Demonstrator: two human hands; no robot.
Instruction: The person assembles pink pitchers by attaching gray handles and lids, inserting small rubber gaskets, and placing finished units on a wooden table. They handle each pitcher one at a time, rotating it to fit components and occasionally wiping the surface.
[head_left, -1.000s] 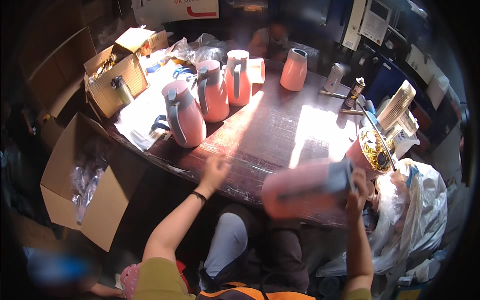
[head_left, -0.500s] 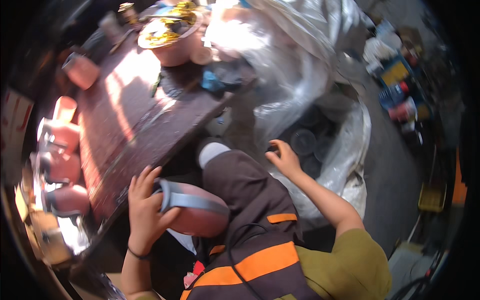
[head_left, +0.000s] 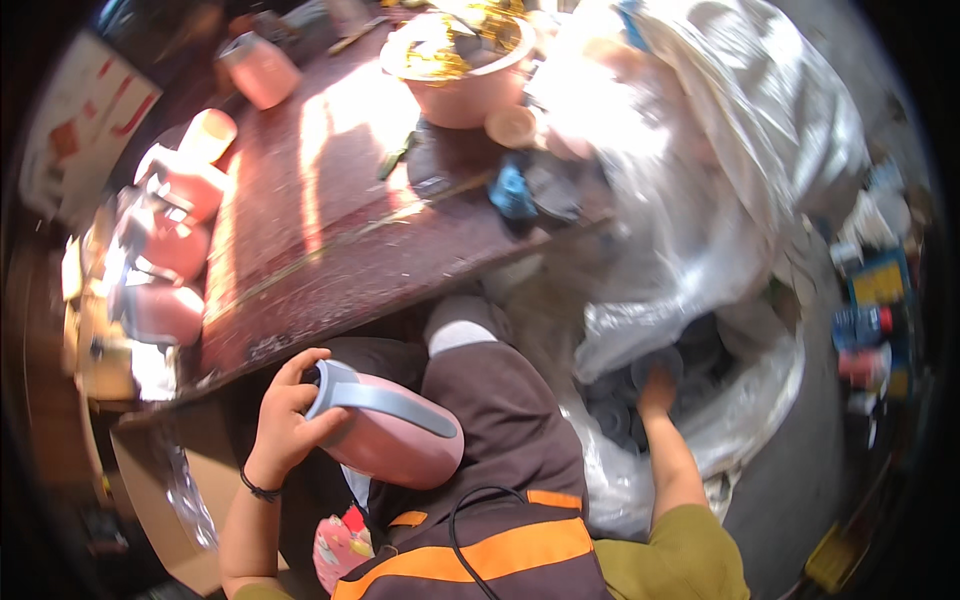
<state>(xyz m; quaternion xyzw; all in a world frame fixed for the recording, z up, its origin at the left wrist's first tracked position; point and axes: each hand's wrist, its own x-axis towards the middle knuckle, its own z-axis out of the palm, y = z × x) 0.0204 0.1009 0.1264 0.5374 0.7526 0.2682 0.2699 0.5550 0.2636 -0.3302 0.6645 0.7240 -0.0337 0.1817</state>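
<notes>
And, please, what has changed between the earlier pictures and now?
The pink pitcher went from the right hand into the left hand and came over the lap. The right hand let go of it and reached into the plastic bag; its grip there is unclear. The view turned right. The other pink pitchers stayed on the table.

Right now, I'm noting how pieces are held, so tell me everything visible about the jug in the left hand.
The pink jug has a plastic-looking body and a long grey-blue handle facing the camera. It is held aslant over the lap, base rightward. The left hand grips its rim end, largely hiding the mouth. Lap contact is unclear.
</notes>
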